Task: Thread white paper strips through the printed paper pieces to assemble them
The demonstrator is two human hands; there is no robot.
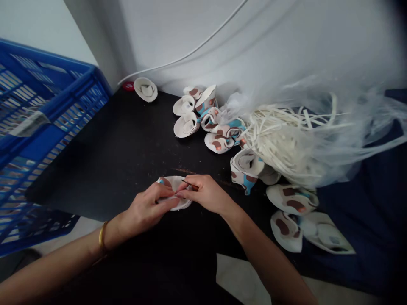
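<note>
Left hand [144,205] and right hand [205,192] meet over small white piece [174,182] near edge of black table [111,156]; piece lies directly beneath fingertips, both hands equally close, long axis masked by fingers; left hand pinches its left side, right hand grips thin dark tool [191,185], slim end jutting leftward above piece; patterned shoes [217,142] lie beyond, to right

1) Crate [49,139]: was smooth plastic
2) Bag [337,169]: was thin, crinkled, see-through plastic
3) Bracelet [102,237]: was glossy, gold-toned metal
4) Tabletop [117,140]: looked matt, scuffed in places
5) Handled shoe [176,182]: looked like soft, matt cloth
6) Wall [178,29]: looked smooth
</note>
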